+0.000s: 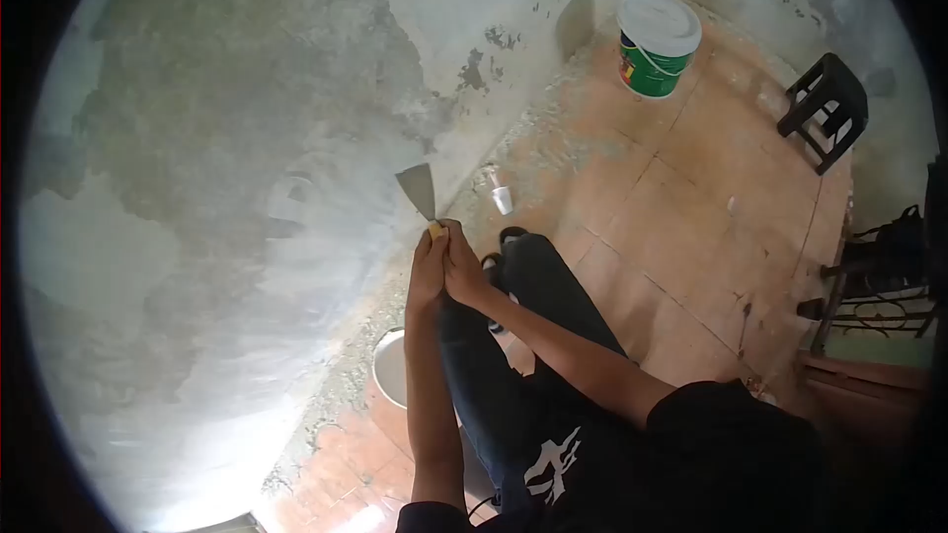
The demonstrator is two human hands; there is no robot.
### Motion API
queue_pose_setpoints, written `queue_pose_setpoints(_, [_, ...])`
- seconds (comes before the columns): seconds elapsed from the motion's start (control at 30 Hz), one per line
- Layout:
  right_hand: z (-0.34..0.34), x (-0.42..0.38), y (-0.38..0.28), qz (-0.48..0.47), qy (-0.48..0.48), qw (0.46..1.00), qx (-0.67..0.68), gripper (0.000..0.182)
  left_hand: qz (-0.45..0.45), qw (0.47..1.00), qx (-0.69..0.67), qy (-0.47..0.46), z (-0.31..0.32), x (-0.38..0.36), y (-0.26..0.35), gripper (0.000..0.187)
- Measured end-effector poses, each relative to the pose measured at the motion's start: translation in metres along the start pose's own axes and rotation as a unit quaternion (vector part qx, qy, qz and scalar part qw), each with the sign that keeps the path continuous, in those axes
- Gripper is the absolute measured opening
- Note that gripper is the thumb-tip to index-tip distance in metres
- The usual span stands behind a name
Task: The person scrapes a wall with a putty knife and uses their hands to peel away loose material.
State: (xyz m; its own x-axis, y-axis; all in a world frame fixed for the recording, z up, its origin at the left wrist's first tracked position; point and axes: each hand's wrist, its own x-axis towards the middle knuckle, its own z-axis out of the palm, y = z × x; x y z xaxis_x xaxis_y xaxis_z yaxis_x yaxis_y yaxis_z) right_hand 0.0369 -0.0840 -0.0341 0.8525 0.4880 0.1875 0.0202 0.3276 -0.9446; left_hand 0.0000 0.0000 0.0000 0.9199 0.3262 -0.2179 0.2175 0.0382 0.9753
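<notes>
A putty knife (418, 191) with a flat, flared metal blade and a yellowish handle points up and away near the wall. My left hand (427, 274) is closed on its handle. Pressed against it from the right, my right hand (463, 262) also wraps round the handle, and most of the handle is hidden between the two. The blade stands clear of my fingers, and whether it touches the wall behind cannot be made out.
A patchy, peeling wall (217, 237) fills the left side. On the tiled floor (691, 237) are a white cup (503, 200), a green bucket with a white lid (657, 69), a black stool (834, 104) and a round pale container (391, 370). Dark furniture stands at right.
</notes>
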Motion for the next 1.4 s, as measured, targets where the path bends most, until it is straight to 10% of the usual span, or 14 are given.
queue_pose_setpoints(0.07, [-0.032, 0.022, -0.004, -0.168, -0.008, 0.968, -0.184, 0.044, 0.033, 0.984, -0.173, 0.038, 0.035, 0.020, 0.006, 0.025])
queue_pose_setpoints(0.17, [-0.034, 0.046, 0.017, -0.094, -0.036, 0.963, -0.250, 0.037, -0.019, 0.954, -0.296, 0.032, 0.009, 0.052, -0.024, 0.019])
queue_pose_setpoints(0.37, [-0.062, 0.097, 0.184, -0.205, 0.163, 0.910, -0.320, 0.030, -0.118, 0.953, -0.223, 0.164, -0.014, 0.122, -0.083, 0.011])
queue_pose_setpoints(0.43, [-0.086, 0.109, 0.241, 0.035, 0.295, 0.921, -0.254, 0.037, -0.146, 0.910, -0.338, 0.192, -0.027, 0.119, -0.081, 0.011])
queue_pose_setpoints(0.53, [-0.110, 0.140, 0.358, 0.178, 0.176, 0.823, -0.510, 0.050, -0.156, 0.874, -0.415, 0.198, -0.037, 0.111, -0.086, 0.011])
queue_pose_setpoints(0.7, [-0.116, 0.185, 0.426, 0.334, 0.093, 0.750, -0.563, 0.076, -0.245, 0.849, -0.447, 0.137, -0.034, 0.099, -0.081, 0.015])
queue_pose_setpoints(0.83, [-0.128, 0.178, 0.446, 0.337, 0.141, 0.799, -0.478, 0.073, -0.233, 0.844, -0.461, 0.147, -0.036, 0.090, -0.080, 0.016])
queue_pose_setpoints(1.1, [-0.136, 0.137, 0.373, 0.060, 0.207, 0.927, -0.306, 0.064, -0.181, 0.852, -0.472, 0.132, -0.030, 0.089, -0.063, 0.014])
queue_pose_setpoints(1.4, [-0.143, 0.069, 0.161, -0.102, 0.285, 0.897, -0.323, 0.061, -0.095, 0.959, -0.260, 0.068, -0.004, 0.111, -0.072, 0.014])
